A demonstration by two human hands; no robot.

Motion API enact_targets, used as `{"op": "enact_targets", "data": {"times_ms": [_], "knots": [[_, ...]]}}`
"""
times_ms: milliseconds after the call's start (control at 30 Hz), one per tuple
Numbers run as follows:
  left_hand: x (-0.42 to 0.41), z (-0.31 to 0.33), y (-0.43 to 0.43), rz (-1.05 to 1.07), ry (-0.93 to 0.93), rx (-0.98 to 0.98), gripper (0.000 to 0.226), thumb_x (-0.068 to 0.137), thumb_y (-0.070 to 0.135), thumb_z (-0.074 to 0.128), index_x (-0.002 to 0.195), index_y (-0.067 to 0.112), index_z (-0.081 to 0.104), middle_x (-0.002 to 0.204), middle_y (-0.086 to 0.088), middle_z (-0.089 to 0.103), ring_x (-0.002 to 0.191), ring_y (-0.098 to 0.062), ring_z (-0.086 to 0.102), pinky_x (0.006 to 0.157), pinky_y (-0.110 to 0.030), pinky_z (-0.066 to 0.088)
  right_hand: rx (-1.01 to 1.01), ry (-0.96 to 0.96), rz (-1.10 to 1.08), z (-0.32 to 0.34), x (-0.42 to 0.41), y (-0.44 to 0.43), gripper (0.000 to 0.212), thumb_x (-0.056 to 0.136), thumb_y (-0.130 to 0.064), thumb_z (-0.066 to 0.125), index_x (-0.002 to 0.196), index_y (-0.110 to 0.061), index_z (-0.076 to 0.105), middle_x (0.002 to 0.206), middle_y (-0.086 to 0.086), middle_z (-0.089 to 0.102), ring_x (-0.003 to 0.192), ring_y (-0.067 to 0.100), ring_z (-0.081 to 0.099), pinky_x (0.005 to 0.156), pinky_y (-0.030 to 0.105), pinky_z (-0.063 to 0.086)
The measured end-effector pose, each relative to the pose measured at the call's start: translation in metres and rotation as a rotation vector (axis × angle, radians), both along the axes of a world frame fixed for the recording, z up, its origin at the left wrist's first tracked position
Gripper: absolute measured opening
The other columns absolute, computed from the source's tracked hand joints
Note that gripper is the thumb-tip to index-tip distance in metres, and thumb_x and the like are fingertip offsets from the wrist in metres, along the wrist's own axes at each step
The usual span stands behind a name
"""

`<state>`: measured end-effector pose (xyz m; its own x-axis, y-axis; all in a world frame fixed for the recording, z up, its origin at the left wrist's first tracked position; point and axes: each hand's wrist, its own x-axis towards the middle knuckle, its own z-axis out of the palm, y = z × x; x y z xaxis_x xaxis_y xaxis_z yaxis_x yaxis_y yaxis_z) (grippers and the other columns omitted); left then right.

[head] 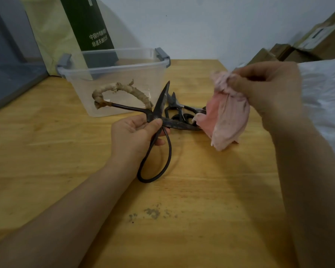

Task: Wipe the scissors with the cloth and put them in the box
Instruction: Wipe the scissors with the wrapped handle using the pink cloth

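Note:
My left hand [134, 132] grips large black iron scissors [161, 105] near the pivot, blades spread wide. One handle loop is wrapped in tan cloth strips and arcs in front of the clear plastic box [112, 78]; the bare loop hangs below my hand. A bunched pink cloth [226, 117] hangs from my right hand [267, 88], which pinches it above the table, just right of the lower blade tip. A second, smaller pair of dark scissors [179, 111] lies on the table behind the blades.
The wooden table [182, 190] has a dark smudge near its front middle. A dark green carton [91, 26] leans behind the box. Cardboard boxes [317, 41] and white fabric [325, 97] lie at the right.

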<state>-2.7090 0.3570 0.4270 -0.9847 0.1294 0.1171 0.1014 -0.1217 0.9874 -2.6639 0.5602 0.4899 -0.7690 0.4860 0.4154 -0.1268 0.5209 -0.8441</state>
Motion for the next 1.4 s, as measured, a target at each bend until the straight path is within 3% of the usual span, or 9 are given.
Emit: {"op": "enact_targets", "data": {"times_ms": [100,233,400,567,700,767,867,1100,1400], "knots": [[0.000,0.001,-0.001,-0.002,0.008,-0.029,0.010,0.087,-0.002,0.060,0.092,-0.010,0.062,0.081,-0.021,0.069,0.062,-0.012,0.069,0.045,-0.017,0.049,0.103,-0.309,0.127,-0.007,-0.001,-0.005,0.040,0.083,-0.028,0.070,0.122,-0.023,0.063,0.111,-0.008,0.065,0.104,0.006,0.059,0.093,0.028,0.049],[0.001,0.002,-0.001,-0.011,0.007,-0.043,0.004,0.086,-0.003,0.061,0.081,-0.002,0.062,0.080,-0.021,0.069,0.060,-0.012,0.069,0.044,-0.017,0.049,0.221,-0.332,0.024,0.000,0.003,-0.003,0.024,0.081,-0.026,0.073,0.105,-0.023,0.071,0.100,-0.007,0.068,0.097,0.006,0.060,0.071,0.021,0.047],[0.001,0.002,0.000,-0.025,0.025,-0.043,0.013,0.085,-0.003,0.062,0.095,-0.012,0.062,0.086,-0.024,0.068,0.061,-0.014,0.070,0.044,-0.018,0.049,0.476,-0.777,0.038,-0.013,-0.002,-0.015,0.037,0.062,-0.043,0.084,0.085,-0.016,0.074,0.089,0.001,0.069,0.086,0.019,0.063,0.077,0.036,0.053],[0.002,0.003,-0.002,-0.046,0.044,-0.018,0.008,0.085,-0.003,0.061,0.090,-0.009,0.064,0.083,-0.021,0.070,0.062,-0.016,0.070,0.043,-0.019,0.048,0.366,-0.421,-0.319,-0.007,-0.001,-0.001,0.022,0.079,-0.030,0.070,0.070,-0.011,0.065,0.080,0.007,0.066,0.076,0.024,0.061,0.066,0.037,0.051],[0.002,0.001,-0.001,-0.058,0.046,0.001,0.010,0.085,-0.003,0.062,0.093,-0.009,0.064,0.081,-0.020,0.070,0.062,-0.017,0.069,0.042,-0.019,0.048,0.042,-0.171,-0.024,-0.015,-0.007,-0.026,0.015,0.073,-0.013,0.072,0.071,-0.009,0.058,0.105,0.001,0.067,0.094,0.017,0.062,0.081,0.038,0.056],[0.003,-0.001,0.000,-0.074,0.073,-0.015,0.007,0.084,-0.003,0.063,0.089,-0.006,0.066,0.077,-0.017,0.071,0.063,-0.020,0.068,0.042,-0.020,0.048,-0.107,-0.112,0.115,-0.024,-0.016,-0.033,0.020,0.070,-0.011,0.072,0.062,-0.017,0.055,0.090,0.008,0.070,0.085,0.022,0.067,0.075,0.040,0.058],[0.004,-0.002,0.000,-0.093,0.110,-0.028,0.007,0.084,-0.004,0.063,0.089,-0.004,0.067,0.075,-0.013,0.072,0.063,-0.019,0.068,0.042,-0.019,0.047,-0.048,-0.125,0.108,-0.035,-0.027,-0.033,0.023,0.077,-0.022,0.076,0.064,-0.022,0.057,0.074,0.002,0.066,0.072,0.017,0.064,0.064,0.033,0.054],[0.005,-0.004,0.002,-0.110,0.158,-0.052,0.013,0.084,-0.004,0.062,0.096,-0.010,0.065,0.082,-0.015,0.070,0.061,-0.013,0.068,0.043,-0.018,0.048,0.225,-0.002,0.070,-0.042,-0.036,-0.029,0.013,0.083,-0.018,0.071,0.077,-0.026,0.063,0.097,-0.008,0.060,0.092,0.009,0.058,0.079,0.016,0.044],[0.008,-0.005,0.004,-0.109,0.180,-0.056,0.015,0.083,-0.005,0.062,0.098,-0.009,0.064,0.084,-0.013,0.070,0.050,-0.006,0.063,0.042,-0.017,0.047,-0.400,-0.123,0.209,-0.034,-0.028,-0.044,0.006,0.086,-0.012,0.067,0.080,-0.013,0.066,0.073,0.009,0.071,0.065,0.029,0.070,0.062,0.050,0.058]]}}
